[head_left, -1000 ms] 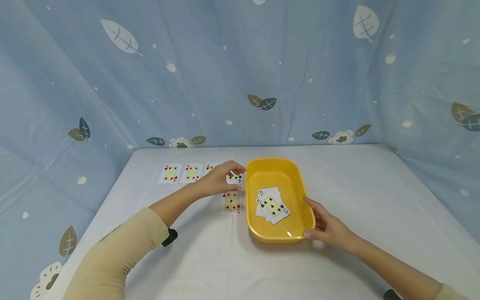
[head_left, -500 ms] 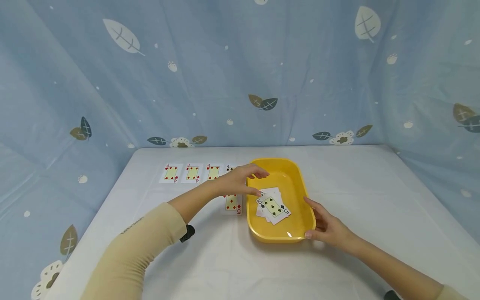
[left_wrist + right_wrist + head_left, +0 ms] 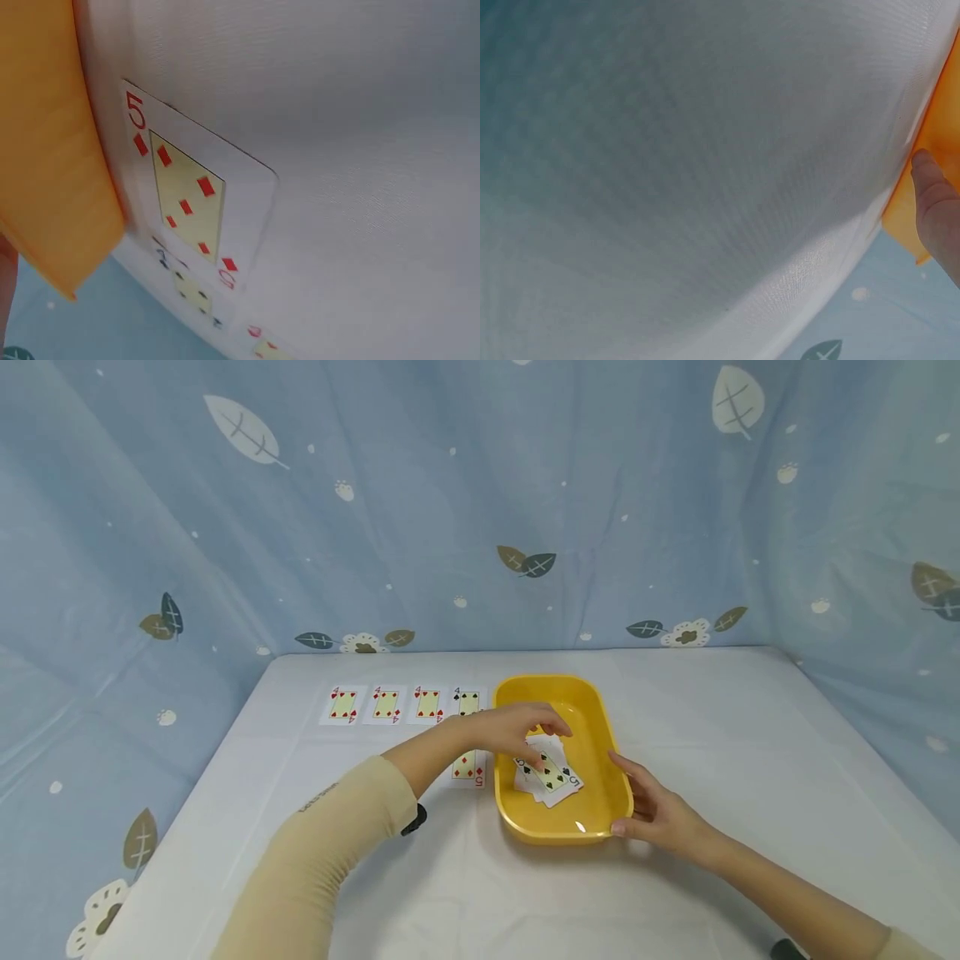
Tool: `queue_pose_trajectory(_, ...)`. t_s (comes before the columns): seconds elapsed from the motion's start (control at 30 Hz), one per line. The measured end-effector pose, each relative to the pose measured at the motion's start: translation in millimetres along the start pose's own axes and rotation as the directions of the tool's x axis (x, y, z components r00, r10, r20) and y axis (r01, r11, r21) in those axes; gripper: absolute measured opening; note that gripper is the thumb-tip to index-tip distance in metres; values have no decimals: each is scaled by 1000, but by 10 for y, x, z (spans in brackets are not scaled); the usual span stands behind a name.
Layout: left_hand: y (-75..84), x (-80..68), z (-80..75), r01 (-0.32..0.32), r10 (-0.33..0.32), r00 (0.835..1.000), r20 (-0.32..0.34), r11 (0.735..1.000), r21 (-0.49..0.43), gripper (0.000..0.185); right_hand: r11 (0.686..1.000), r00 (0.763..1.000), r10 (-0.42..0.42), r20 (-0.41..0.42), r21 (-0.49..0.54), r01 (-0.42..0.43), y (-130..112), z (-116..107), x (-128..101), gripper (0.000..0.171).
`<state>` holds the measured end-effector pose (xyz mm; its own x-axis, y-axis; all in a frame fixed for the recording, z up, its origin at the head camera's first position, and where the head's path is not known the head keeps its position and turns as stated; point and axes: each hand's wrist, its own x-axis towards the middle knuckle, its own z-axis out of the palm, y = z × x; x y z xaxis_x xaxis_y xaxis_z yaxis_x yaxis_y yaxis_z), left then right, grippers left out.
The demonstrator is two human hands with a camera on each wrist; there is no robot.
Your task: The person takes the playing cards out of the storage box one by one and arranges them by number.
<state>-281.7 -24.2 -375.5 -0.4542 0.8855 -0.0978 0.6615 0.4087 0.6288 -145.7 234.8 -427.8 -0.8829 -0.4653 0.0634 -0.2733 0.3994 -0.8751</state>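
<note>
My left hand (image 3: 517,729) reaches over the left rim into the yellow plastic tray (image 3: 609,787), fingers loosely bent and spread from the thumb. Its thumb tip overlaps a five of spades (image 3: 556,779) in the head view, the top card of a small loose pile. My right hand (image 3: 660,814) holds the tray's right side near the front corner, with thumb and fingertips at the rim. In the right wrist view a finger (image 3: 934,199) lies along the tray's yellow wall (image 3: 943,135). The left wrist view shows a five of diamonds (image 3: 187,191) close beside the tray.
Left of the tray, a row of fours lies face up: a four of hearts (image 3: 342,705), a four of diamonds (image 3: 386,705), another red four (image 3: 427,704) and a black four (image 3: 467,700). A patterned blue cloth (image 3: 450,510) hangs behind the white table (image 3: 742,718).
My left hand has moved right, from beside the black four, across the tray's left rim to above the card pile. The right hand and tray have stayed in place.
</note>
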Motion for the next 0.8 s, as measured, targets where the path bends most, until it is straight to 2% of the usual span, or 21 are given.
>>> queue_pose_trajectory(0.13, 3, 94, 38, 16, -20, 998, 64, 998, 57, 57, 1000, 1000, 2, 1, -12, -2, -1, -8, 3, 87)
queue_pose_trajectory(0.33, -4, 233, 86, 73, -79, 988, 136, 996, 44, 54, 999, 999, -32, 7, 6, 32, -6, -10, 5, 86)
queue_pose_trajectory(0.43, 7, 289, 95, 74, -84, 983, 163, 995, 67, 56, 999, 999, -36, 5, 13, 36, -9, -6, 7, 86)
queue_pose_trajectory(0.6, 85, 376, 130, 46, -83, 971, 222, 985, 166, 58, 1000, 1000, -24, 3, 12, 24, -20, -11, 5, 86)
queue_pose_trajectory(0.8, 166, 409, 197, 48, -151, 947, 283, 939, 341, 63, 999, 999, -38, 6, 14, 38, -2, 6, 18, 84)
